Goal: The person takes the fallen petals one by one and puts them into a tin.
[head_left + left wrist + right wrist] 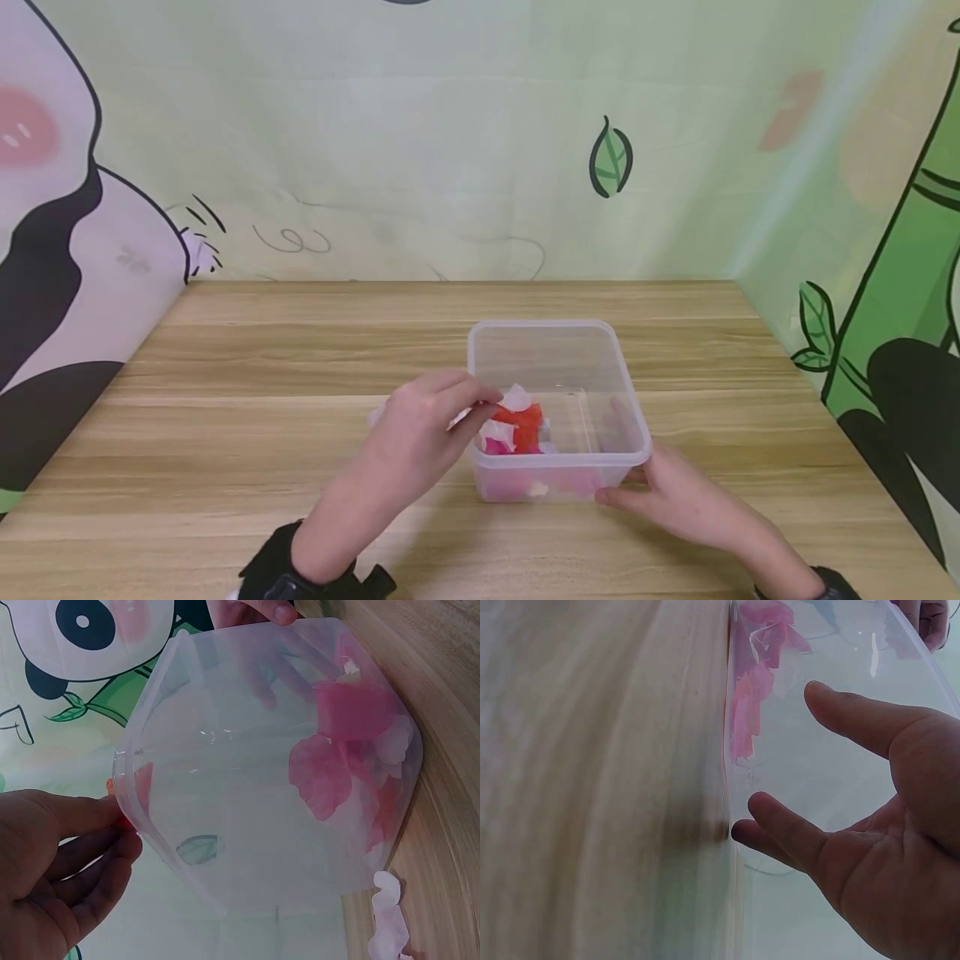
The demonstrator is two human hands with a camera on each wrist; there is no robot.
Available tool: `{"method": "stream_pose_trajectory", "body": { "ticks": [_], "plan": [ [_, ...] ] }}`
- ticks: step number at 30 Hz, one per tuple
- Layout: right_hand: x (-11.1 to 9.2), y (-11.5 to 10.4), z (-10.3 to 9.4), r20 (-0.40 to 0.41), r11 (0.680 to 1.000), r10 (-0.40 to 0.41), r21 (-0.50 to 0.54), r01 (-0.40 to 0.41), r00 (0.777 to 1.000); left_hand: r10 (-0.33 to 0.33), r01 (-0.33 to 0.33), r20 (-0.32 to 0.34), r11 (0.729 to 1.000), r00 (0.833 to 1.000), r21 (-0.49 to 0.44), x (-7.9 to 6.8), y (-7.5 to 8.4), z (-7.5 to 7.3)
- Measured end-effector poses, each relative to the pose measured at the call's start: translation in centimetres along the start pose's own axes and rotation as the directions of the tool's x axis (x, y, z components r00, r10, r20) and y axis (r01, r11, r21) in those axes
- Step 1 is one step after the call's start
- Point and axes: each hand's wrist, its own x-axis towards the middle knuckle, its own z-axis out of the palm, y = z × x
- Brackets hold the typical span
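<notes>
A clear plastic box (633, 400) stands on the table, with pink, white and red petal-like pieces gathered in its left part. My left hand (431, 417) is at the box's left rim. Between its thumb and fingertips it pinches a red petal-like piece (144, 787), part of which shows through the wall just inside the rim. Lower in the box lie pink petal-like pieces (322, 776). My right hand (686, 496) lies against the right side and front right corner of the box. Its fingers (787, 825) are extended and spread along the clear wall.
A pale petal-like piece (388, 915) lies on the wooden table (300, 333) just left of the box, partly hidden by my left hand in the head view. A printed backdrop (450, 167) with a panda and leaves rises behind the table and along its sides.
</notes>
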Motion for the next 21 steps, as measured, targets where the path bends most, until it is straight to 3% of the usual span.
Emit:
{"method": "stream_pose_trajectory", "body": {
  "ticks": [8, 15, 21],
  "plan": [
    [0.0, -0.1, -0.1, 0.003, 1.000, 0.006, -0.002, -0.006, 1.000, 0.006, -0.006, 0.022, 1.000, 1.000, 0.030, 0.0, 0.0, 0.0],
    [0.1, -0.1, -0.1, 0.001, 1.000, 0.009, -0.008, -0.009, 1.000, -0.058, 0.058, 0.001, 0.998, 0.998, 0.003, 0.1, -0.1, -0.5],
    [0.0, -0.1, 0.0, 0.001, 1.000, 0.003, -0.008, -0.003, 1.000, -0.112, 0.114, -0.031, 0.992, 0.993, 0.059, 0.0, -0.8, -1.0]
  ]
}}
